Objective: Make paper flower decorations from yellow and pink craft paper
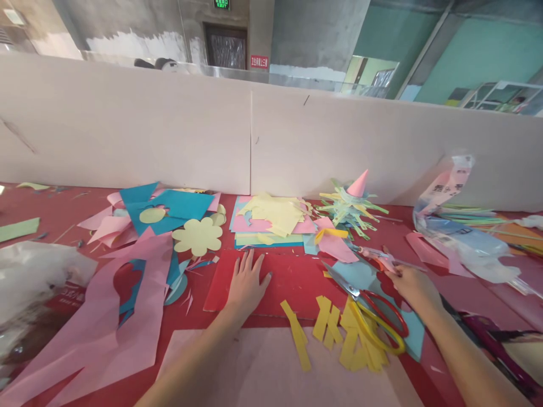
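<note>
Pink sheet [263, 367] fronts red board [297, 280] beneath splayed left hand [247, 282]; right hand [414, 285] grips tool [382, 262].

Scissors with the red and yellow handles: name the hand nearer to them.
Right. The right hand is close by, just to the right of the scissors; the left hand is farther off, to their left, on the red board.

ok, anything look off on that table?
Mostly craft clutter. Two oddities: the scissors lie with handles spread over a messy heap of yellow strips, near the right hand; and the big pink sheet on the left has a hole and uneven edges, probably just an offcut.
</note>
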`<state>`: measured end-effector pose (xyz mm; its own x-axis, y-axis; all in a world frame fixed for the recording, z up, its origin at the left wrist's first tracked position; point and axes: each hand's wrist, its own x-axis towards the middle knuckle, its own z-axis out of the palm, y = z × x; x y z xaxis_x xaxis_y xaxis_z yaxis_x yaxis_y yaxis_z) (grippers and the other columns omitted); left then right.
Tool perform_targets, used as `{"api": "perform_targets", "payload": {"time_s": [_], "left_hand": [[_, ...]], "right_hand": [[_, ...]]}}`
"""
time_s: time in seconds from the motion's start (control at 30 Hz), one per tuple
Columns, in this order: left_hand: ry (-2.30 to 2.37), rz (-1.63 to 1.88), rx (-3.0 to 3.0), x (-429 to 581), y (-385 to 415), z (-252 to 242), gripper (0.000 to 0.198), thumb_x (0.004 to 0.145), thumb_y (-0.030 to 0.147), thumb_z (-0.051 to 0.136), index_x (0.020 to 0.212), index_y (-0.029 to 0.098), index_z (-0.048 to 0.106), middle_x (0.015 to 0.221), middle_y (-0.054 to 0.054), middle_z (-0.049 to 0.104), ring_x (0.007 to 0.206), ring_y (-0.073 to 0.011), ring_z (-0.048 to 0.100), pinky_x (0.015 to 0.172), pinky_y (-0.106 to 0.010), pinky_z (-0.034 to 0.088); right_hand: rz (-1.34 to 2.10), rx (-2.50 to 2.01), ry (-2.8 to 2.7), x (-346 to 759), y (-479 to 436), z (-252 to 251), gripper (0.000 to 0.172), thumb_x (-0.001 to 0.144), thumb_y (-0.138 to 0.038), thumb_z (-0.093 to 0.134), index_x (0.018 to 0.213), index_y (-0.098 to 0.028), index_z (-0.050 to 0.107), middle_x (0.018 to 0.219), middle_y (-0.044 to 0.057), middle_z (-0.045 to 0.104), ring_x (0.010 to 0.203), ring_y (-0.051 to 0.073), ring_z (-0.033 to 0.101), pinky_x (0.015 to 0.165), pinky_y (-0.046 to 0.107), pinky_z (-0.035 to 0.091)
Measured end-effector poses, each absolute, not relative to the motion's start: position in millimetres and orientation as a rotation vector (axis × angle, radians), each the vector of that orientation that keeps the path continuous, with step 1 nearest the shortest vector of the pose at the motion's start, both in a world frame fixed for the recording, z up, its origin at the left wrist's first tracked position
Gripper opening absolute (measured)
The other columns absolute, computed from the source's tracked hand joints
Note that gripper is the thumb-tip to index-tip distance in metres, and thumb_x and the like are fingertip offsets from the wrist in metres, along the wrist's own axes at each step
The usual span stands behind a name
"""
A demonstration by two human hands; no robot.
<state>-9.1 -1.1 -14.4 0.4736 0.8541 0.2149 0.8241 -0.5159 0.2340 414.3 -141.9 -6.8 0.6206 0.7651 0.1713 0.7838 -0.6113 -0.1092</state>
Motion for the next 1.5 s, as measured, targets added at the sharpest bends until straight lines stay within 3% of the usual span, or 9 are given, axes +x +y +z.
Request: {"api": "perform_targets", "payload": {"time_s": [0.37, 0.53, 0.6, 0.7, 0.8, 1.0, 1.27, 1.4, 1.5], "left_hand": [[1.492, 0.458, 2.602, -9, -2, -13, 0.051, 0.088, 0.043, 0.036, 0.135, 0.021, 0.038, 0.145, -0.011, 0.029, 0.134, -0.0262, 0.025, 0.109, -0.044, 0.022], [1.489, 0.470, 2.605, -9, -1, -15, 0.051, 0.088, 0.043, 0.036, 0.135, 0.022, 0.038, 0.145, -0.010, 0.029, 0.134, -0.0260, 0.025, 0.109, -0.044, 0.022], [1.492, 0.482, 2.604, -9, -1, -15, 0.051, 0.088, 0.042, 0.037, 0.135, 0.022, 0.038, 0.145, -0.010, 0.030, 0.133, -0.0260, 0.025, 0.109, -0.044, 0.022], [1.491, 0.489, 2.599, -9, -2, -14, 0.051, 0.088, 0.043, 0.036, 0.135, 0.022, 0.038, 0.145, -0.010, 0.030, 0.133, -0.0259, 0.025, 0.109, -0.044, 0.022], [1.483, 0.479, 2.592, -9, -2, -13, 0.051, 0.088, 0.043, 0.035, 0.135, 0.022, 0.038, 0.145, -0.011, 0.029, 0.134, -0.0256, 0.024, 0.109, -0.044, 0.021], [1.488, 0.486, 2.583, -9, -3, -12, 0.051, 0.088, 0.043, 0.036, 0.134, 0.022, 0.038, 0.146, -0.009, 0.029, 0.134, -0.0262, 0.025, 0.108, -0.046, 0.022], [1.480, 0.508, 2.567, -10, -2, -13, 0.051, 0.087, 0.044, 0.036, 0.134, 0.023, 0.038, 0.146, -0.009, 0.028, 0.134, -0.0266, 0.024, 0.108, -0.046, 0.023], [1.474, 0.473, 2.554, -10, -2, -11, 0.051, 0.088, 0.044, 0.034, 0.135, 0.023, 0.037, 0.146, -0.009, 0.027, 0.134, -0.0267, 0.023, 0.108, -0.046, 0.023], [1.476, 0.486, 2.552, -10, -2, -11, 0.052, 0.088, 0.045, 0.034, 0.135, 0.024, 0.037, 0.147, -0.009, 0.027, 0.135, -0.0265, 0.022, 0.109, -0.046, 0.022]], "right_hand": [[-0.242, -2.746, -1.444, 400, -135, -1, 0.027, 0.078, -0.039, 0.049, 0.084, -0.017, 0.064, 0.081, 0.010, 0.066, 0.076, 0.027, 0.063, 0.061, 0.032, 0.042], [-0.564, -2.597, -1.504, 370, -128, 25, 0.038, 0.080, -0.041, 0.048, 0.103, -0.015, 0.063, 0.090, 0.014, 0.063, 0.080, 0.028, 0.061, 0.063, 0.035, 0.044], [-0.601, -2.438, -1.536, 346, -115, 37, 0.032, 0.082, -0.036, 0.045, 0.100, -0.017, 0.064, 0.097, 0.013, 0.062, 0.084, 0.025, 0.061, 0.067, 0.034, 0.045], [-0.381, -2.218, -1.689, 306, -84, 47, 0.024, 0.083, -0.028, 0.044, 0.090, -0.021, 0.066, 0.087, 0.006, 0.065, 0.078, 0.021, 0.061, 0.071, 0.032, 0.045], [-0.168, -1.958, -1.870, 272, -43, 45, 0.022, 0.084, -0.026, 0.045, 0.091, -0.022, 0.065, 0.095, 0.005, 0.066, 0.083, 0.018, 0.060, 0.074, 0.029, 0.046], [-0.331, -1.757, -2.190, 225, 27, 30, 0.018, 0.082, -0.022, 0.054, 0.096, -0.016, 0.063, 0.094, 0.008, 0.063, 0.093, 0.021, 0.055, 0.082, 0.031, 0.042], [-0.582, -1.809, -2.307, 198, 63, 20, 0.019, 0.081, -0.022, 0.056, 0.098, -0.016, 0.059, 0.094, 0.011, 0.057, 0.090, 0.023, 0.050, 0.077, 0.032, 0.038], [-0.533, -1.804, -2.278, 200, 72, 16, 0.016, 0.082, -0.010, 0.049, 0.093, -0.016, 0.058, 0.092, 0.010, 0.058, 0.090, 0.022, 0.051, 0.076, 0.031, 0.036], [-0.459, -1.807, -2.243, 205, 79, 16, 0.009, 0.083, -0.014, 0.051, 0.086, -0.016, 0.059, 0.086, 0.007, 0.061, 0.084, 0.019, 0.054, 0.072, 0.029, 0.037]]}}
